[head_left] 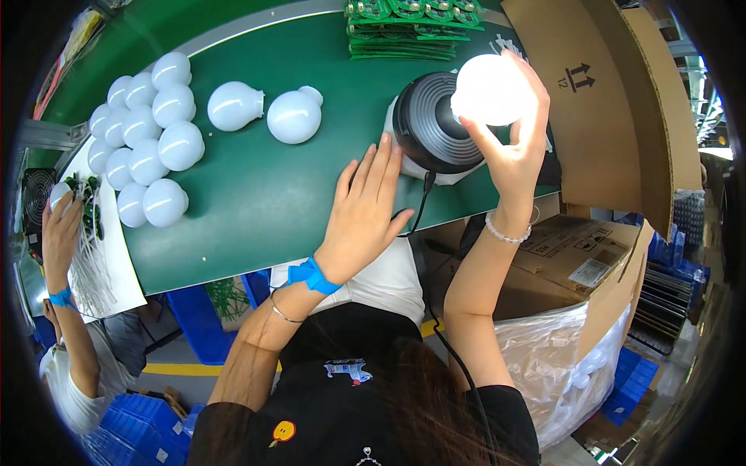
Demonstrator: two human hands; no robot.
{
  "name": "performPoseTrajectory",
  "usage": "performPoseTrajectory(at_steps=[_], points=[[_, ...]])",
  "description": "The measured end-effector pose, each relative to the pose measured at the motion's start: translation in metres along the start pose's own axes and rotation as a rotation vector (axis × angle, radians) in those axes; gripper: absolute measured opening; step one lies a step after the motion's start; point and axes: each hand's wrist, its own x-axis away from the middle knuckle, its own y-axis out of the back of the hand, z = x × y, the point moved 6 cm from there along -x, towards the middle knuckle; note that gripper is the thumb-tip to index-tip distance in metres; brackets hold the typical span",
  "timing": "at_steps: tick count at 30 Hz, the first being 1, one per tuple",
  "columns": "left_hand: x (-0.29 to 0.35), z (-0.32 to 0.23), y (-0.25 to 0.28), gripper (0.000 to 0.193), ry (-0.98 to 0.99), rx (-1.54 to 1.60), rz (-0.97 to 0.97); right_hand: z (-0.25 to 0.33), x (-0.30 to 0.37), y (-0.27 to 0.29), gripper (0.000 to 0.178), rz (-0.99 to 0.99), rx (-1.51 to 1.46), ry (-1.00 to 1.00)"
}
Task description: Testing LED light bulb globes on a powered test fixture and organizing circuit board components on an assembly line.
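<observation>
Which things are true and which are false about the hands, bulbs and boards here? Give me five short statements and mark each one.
1. The right hand holds a lit bulb. True.
2. The left hand grips a bulb too. False: it is open and holds nothing, its fingertips by the black round device.
3. Two white bulbs lie apart from the larger cluster on the green table. True.
4. The stack of green circuit boards stands at the table's near edge. False: it is toward the far edge.
5. A beaded bracelet is on the right wrist. True.
</observation>
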Motion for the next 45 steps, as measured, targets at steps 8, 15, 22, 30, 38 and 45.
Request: performPoseTrajectory(at_steps=[8, 15, 22, 30, 38, 45], points=[[0.001, 0.000, -0.002, 0.085, 0.012, -0.015, 0.017, 0.020, 0.016, 0.013, 0.069, -0.059, 0.296, 0.019], [0.001, 0.000, -0.001, 0.085, 0.007, -0.011, 0.008, 0.020, -0.003, -0.006, 0.071, -0.045, 0.365, 0.119], [0.000, 0.000, -0.001, 0.084, 0.006, -0.002, 0.007, 0.006, 0.003, -0.012, 0.078, -0.022, 0.162, 0.035], [-0.001, -0.001, 0.000, 0.083, 0.005, -0.015, 0.015, 0.009, 0.001, -0.013, 0.055, -0.156, -0.060, -0.032], [0.000, -0.001, 0.000, 0.082, 0.009, -0.015, 0.017, 0.012, -0.010, 0.001, 0.023, -0.254, -0.164, -0.178], [0.000, -0.002, 0.001, 0.082, 0.005, -0.020, 0.001, 0.017, 0.013, 0.010, 0.053, -0.032, -0.252, -0.274]])
